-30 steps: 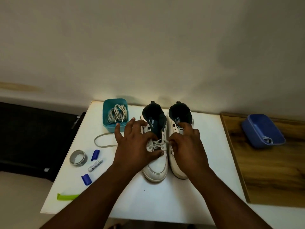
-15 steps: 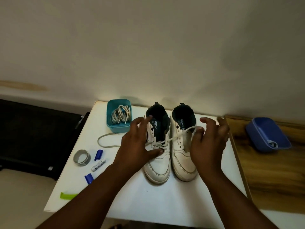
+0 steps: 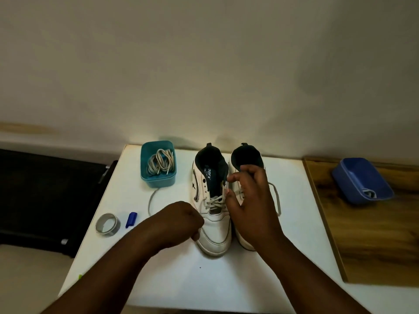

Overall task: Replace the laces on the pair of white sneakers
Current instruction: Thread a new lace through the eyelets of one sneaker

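Pair of sneakers (image 3: 214,223) side by side mid-table (image 3: 181,279), toes toward person. Left hand (image 3: 181,220) curled in fist at toe side of left shoe (image 3: 210,211); whether it pinches lace, cannot tell. Right hand (image 3: 247,200) over right shoe, thumb and forefinger pinching at upper eyelets of left one. Lace (image 3: 215,200) crossed only through lower eyelets. Advice: brace shoe, draw lace straight through eyelet, no yanking, keep it flat. Spare laces (image 3: 161,160) wait in teal box (image 3: 157,177).
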A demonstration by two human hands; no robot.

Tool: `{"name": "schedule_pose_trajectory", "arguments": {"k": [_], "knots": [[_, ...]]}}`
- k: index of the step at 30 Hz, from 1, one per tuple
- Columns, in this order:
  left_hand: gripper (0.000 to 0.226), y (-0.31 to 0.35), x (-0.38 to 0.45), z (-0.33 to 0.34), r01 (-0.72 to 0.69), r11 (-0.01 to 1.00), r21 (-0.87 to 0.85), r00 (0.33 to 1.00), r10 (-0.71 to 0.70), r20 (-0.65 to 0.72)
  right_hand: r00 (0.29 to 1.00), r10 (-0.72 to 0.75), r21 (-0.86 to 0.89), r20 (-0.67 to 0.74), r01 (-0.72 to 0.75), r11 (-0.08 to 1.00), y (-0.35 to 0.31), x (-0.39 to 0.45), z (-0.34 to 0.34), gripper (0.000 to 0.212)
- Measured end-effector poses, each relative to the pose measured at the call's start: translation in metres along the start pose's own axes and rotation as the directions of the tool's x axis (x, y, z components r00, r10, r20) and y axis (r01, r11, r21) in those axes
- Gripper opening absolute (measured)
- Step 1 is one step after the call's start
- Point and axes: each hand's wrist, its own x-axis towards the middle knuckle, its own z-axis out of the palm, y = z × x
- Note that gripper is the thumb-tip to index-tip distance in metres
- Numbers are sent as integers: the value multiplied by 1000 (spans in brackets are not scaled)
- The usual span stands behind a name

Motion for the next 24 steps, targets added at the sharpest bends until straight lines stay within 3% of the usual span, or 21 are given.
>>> {"name": "schedule_pose_trajectory", "arguments": {"k": [4,7,11,12,14,16,18,21,24], "knots": [[39,-5,13,13,-15,982,188,948,74,-311,1000,-2,2,16,2,1000,-2,-2,3,28],[33,-7,18,26,-76,988,132,930,118,-349,1000,13,31,7,-13,999,-1,-2,3,30],[25,-4,16,23,-48,972,228,931,126,-342,1000,25,34,10,-25,999,0,-2,5,29],[25,-1,13,19,-35,987,155,950,81,-300,1000,19,38,17,-19,999,-2,-2,5,27],[22,9,2,7,-8,983,-182,987,-22,-161,996,21,78,84,-28,997,-6,-2,4,21],[20,23,-16,-4,56,826,-561,998,-70,-4,963,88,238,255,-151,960,-13,-2,4,18],[21,32,-27,-11,51,565,-824,999,-12,53,891,133,406,435,-326,854,-22,-4,4,13],[18,37,-32,-17,-13,244,-970,998,62,2,768,118,514,629,-525,679,-30,-6,2,20],[27,31,-22,-20,10,121,-993,999,41,15,579,31,392,815,-589,707,-32,-6,-8,26]]}}
